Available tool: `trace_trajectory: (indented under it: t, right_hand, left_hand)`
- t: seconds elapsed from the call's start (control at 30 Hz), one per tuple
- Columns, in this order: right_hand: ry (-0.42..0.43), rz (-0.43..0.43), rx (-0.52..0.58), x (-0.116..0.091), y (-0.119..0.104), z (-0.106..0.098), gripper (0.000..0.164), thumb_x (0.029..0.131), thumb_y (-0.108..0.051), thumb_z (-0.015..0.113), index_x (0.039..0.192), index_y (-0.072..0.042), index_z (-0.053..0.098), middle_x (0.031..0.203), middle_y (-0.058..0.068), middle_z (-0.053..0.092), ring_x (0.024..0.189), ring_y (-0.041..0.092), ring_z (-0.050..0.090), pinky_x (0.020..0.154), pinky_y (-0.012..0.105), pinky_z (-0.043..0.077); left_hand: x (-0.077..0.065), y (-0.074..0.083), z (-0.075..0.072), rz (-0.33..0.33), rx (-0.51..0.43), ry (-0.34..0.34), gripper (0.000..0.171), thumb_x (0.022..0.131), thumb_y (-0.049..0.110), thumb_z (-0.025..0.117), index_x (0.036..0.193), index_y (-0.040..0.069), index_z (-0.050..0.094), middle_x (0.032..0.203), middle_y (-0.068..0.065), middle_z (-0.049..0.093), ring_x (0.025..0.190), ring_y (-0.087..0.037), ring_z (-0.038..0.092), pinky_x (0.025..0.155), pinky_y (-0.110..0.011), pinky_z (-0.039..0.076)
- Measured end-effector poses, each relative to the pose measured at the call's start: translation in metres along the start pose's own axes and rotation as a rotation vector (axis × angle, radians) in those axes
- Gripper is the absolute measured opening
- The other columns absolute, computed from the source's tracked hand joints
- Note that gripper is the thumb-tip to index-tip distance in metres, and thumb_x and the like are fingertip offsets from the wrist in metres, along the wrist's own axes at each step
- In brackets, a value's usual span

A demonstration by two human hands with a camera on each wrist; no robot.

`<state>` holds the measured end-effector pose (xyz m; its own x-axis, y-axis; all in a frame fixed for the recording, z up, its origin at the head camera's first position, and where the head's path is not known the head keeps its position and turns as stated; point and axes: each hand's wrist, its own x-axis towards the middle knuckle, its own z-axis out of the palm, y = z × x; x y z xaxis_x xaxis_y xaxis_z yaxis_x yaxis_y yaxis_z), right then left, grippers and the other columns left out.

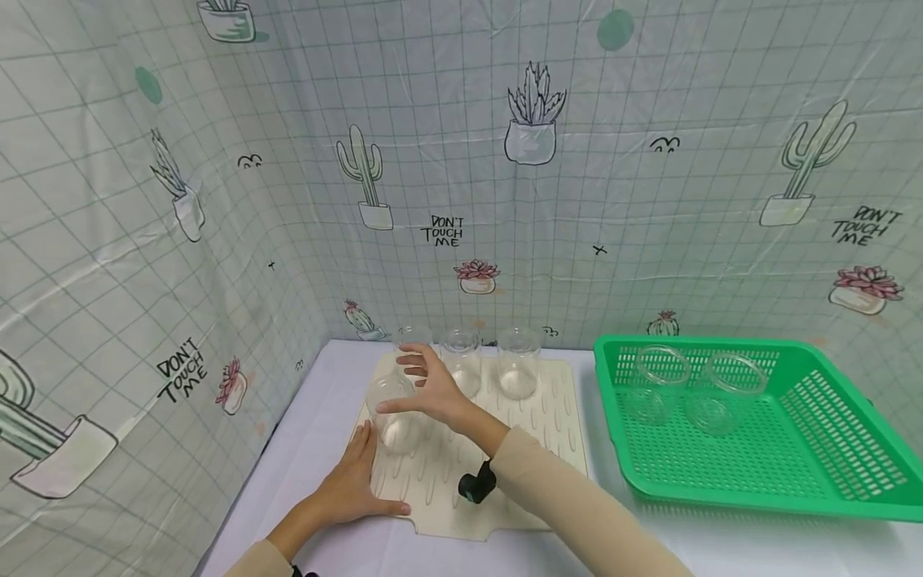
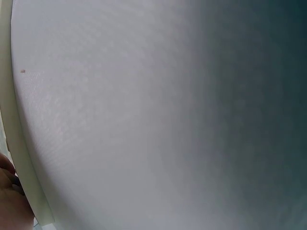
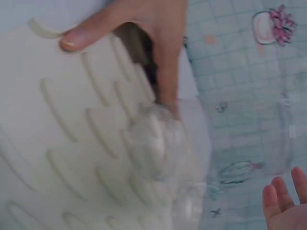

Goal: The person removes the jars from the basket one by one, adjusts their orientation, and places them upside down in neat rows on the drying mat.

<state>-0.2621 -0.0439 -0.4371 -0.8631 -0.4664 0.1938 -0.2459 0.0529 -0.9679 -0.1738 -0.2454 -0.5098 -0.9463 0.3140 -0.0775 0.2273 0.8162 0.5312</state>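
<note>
My left hand [image 1: 349,481] rests at the left edge of a cream drying mat [image 1: 530,497], fingers along its side and thumb at its front edge. Over the mat's left part, my right hand [image 1: 436,393] is spread, thumb and fingers apart. Its thumb overlaps a clear glass [image 1: 397,433] standing upright at the front left of the mat. Behind stand three more glasses in a row: a left one [image 1: 414,332] partly hidden by the fingers, a middle one [image 1: 467,373] and a right one [image 1: 517,373]. The right wrist view shows the right fingers [image 3: 280,199] beside clear glass.
A green plastic basket [image 1: 721,481] stands to the right of the mat, holding two clear glasses, a left one [image 1: 652,385] and a right one [image 1: 724,397]. A white cloth [image 1: 277,481] covers the table. Patterned curtain [image 1: 598,200] closes off the back and left side.
</note>
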Motion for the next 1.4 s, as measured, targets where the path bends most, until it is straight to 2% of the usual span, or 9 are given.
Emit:
trace_trajectory:
  t: [0.33,0.5,0.7,1.0,1.4]
  right_hand:
    - [-0.045,-0.087,0.071,-0.001,-0.050,-0.046,0.069,0.083,-0.017,0.083,0.143,-0.011,0.048,0.140,0.013,0.055,0.129,0.030,0.051,0.108,0.048,0.040]
    - [-0.060,-0.138,0.056,-0.007,-0.072,-0.072,0.061,0.085,-0.013,0.081,0.139,-0.009,0.053,0.136,0.009,0.059,0.122,0.022,0.056,0.103,0.042,0.046]
    - [-0.055,-0.197,0.042,-0.018,-0.088,-0.105,0.054,0.084,-0.008,0.080,0.133,-0.003,0.057,0.131,0.013,0.061,0.118,0.026,0.059,0.099,0.041,0.049]
    - [-0.005,-0.201,0.000,-0.041,-0.099,-0.153,0.051,0.085,-0.007,0.080,0.130,0.000,0.057,0.126,0.016,0.062,0.114,0.032,0.060,0.095,0.041,0.052]
    - [0.107,-0.143,-0.050,-0.076,-0.093,-0.220,0.045,0.089,-0.004,0.075,0.130,-0.005,0.057,0.128,0.018,0.059,0.116,0.026,0.059,0.093,0.033,0.053]
  left_hand:
    - [0.001,0.002,-0.001,-0.024,-0.015,-0.008,0.142,0.064,0.065,0.085,0.155,-0.010,0.005,0.162,-0.030,-0.001,0.148,-0.046,-0.002,0.113,-0.064,0.023]
    - [0.001,0.001,0.000,-0.013,-0.004,0.001,0.142,0.064,0.064,0.085,0.154,-0.012,0.006,0.161,-0.032,0.000,0.148,-0.047,-0.001,0.114,-0.062,0.021]
    - [0.002,0.001,0.003,-0.003,0.003,0.007,0.142,0.064,0.065,0.085,0.153,-0.013,0.006,0.160,-0.032,0.001,0.148,-0.047,-0.001,0.115,-0.061,0.019]
    - [0.002,0.002,0.002,-0.004,0.007,0.009,0.143,0.064,0.064,0.085,0.153,-0.013,0.006,0.160,-0.032,0.001,0.148,-0.047,-0.001,0.115,-0.061,0.018]
    - [0.002,-0.001,0.003,-0.008,0.018,-0.003,0.143,0.065,0.067,0.083,0.153,-0.012,0.005,0.161,-0.031,-0.001,0.148,-0.046,-0.003,0.115,-0.061,0.018]
